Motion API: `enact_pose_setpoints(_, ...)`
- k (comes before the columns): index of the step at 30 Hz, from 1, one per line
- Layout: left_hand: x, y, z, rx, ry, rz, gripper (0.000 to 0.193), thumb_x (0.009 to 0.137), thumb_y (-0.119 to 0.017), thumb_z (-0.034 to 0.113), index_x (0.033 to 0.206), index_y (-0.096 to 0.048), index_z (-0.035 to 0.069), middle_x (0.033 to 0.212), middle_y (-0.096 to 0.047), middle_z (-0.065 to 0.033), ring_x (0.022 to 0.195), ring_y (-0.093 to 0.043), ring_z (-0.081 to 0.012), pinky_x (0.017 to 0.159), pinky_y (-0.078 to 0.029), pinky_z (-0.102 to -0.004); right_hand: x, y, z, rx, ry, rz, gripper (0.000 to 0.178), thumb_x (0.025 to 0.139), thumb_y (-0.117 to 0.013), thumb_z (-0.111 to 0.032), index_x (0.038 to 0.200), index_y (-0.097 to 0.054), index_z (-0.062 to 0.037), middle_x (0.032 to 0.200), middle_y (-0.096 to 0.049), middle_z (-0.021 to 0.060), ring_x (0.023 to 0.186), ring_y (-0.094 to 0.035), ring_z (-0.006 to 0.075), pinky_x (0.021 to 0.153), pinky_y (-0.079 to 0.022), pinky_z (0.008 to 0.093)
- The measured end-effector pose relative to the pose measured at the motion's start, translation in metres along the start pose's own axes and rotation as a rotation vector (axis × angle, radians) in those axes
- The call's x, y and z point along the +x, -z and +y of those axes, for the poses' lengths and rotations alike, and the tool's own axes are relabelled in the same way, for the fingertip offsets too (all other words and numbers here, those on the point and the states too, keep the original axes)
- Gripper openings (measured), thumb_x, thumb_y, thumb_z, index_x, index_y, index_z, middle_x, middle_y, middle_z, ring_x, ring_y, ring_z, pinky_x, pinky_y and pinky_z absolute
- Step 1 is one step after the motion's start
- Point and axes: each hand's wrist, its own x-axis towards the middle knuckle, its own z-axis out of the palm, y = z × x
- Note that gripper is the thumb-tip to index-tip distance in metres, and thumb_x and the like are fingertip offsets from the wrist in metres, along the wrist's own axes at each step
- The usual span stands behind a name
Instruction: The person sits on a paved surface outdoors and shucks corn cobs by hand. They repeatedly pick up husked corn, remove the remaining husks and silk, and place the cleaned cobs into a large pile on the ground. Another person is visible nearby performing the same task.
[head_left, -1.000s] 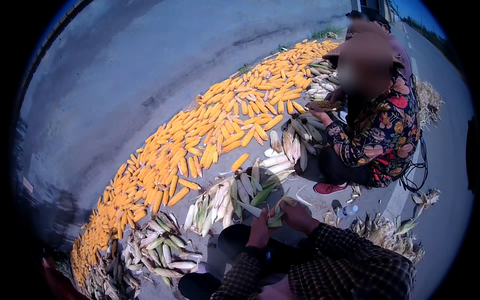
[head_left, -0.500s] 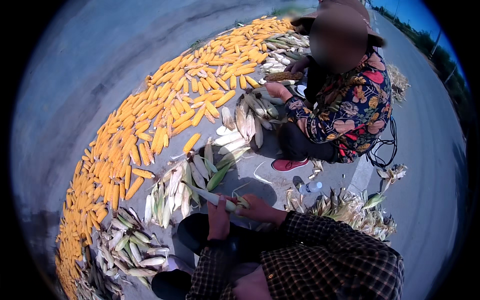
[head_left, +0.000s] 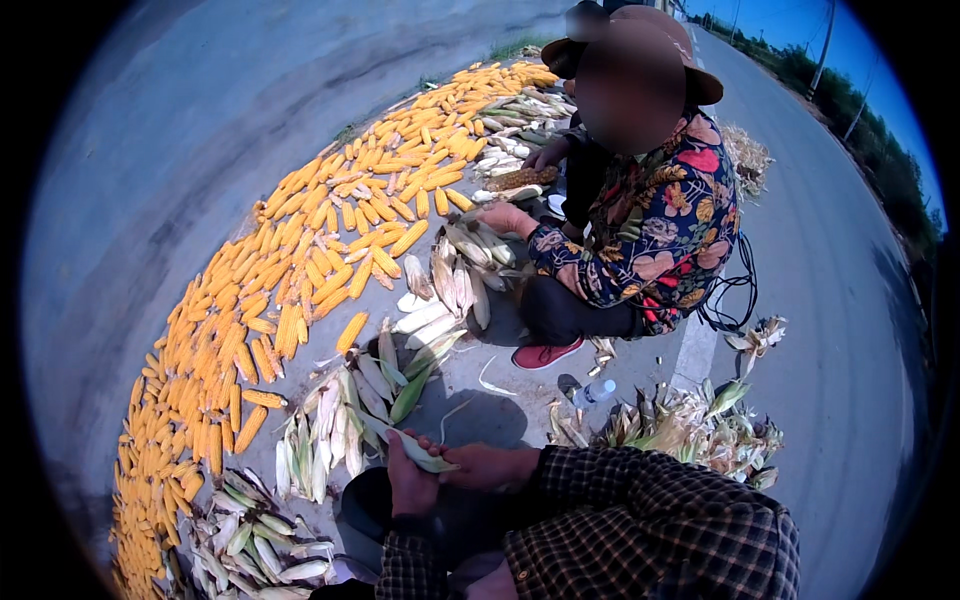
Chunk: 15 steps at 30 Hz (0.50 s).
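Note:
An ear of corn in its pale green husk (head_left: 424,458) lies slanted between my two hands, above my dark-trousered knee. My left hand (head_left: 409,486) is closed around its middle, thumb along the husk. At its lower right end, my right hand (head_left: 488,467) has its fingers closed on the ear. Part of the husk is hidden by my fingers. Just beyond my hands rests a heap of unhusked corn ears (head_left: 335,425), with one greener ear (head_left: 408,396) at its right side.
Bare yellow ears (head_left: 270,270) curve along the left ground. A co-worker in a floral jacket (head_left: 655,235) crouches ahead, hands by husked ears. Loose husks (head_left: 690,425), a plastic bottle (head_left: 595,392) and a black cable (head_left: 735,290) are at right. More unhusked ears (head_left: 255,545) lie lower left.
The ear in my hands has tipped, its right end now lower and showing more pale husk. My right hand has shifted down along it. The whole scene has slid left in view.

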Motion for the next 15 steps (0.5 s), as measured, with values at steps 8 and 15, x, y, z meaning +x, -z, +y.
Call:
enact_pose_setpoints(8, 0.008, 0.005, -0.003, 0.046, 0.111, 0.043, 0.043, 0.102, -0.048, 0.053, 0.103, -0.048, 0.010, 0.070, -0.048, -0.0031, 0.058, -0.048, -0.0173, 0.088, -0.052, -0.0508, -0.016, 0.013, -0.015, -0.072, 0.108, -0.037, 0.032, 0.097, -0.058, -0.030, 0.113, -0.058, -0.0030, 0.103, -0.065, 0.0228, 0.098, -0.064, 0.0419, 0.085, -0.051, 0.0463)
enact_pose_setpoints(15, 0.005, 0.020, 0.015, 0.204, 0.219, -0.039, 0.043, 0.104, -0.042, 0.051, 0.100, -0.049, 0.010, 0.072, -0.051, -0.0042, 0.055, -0.048, -0.0169, 0.081, -0.055, -0.0490, -0.020, 0.024, -0.015, -0.331, 0.323, -0.209, 0.024, 0.082, -0.063, -0.012, 0.105, -0.058, -0.0067, 0.090, -0.065, 0.0204, 0.086, -0.066, 0.0418, 0.074, -0.052, 0.0507)
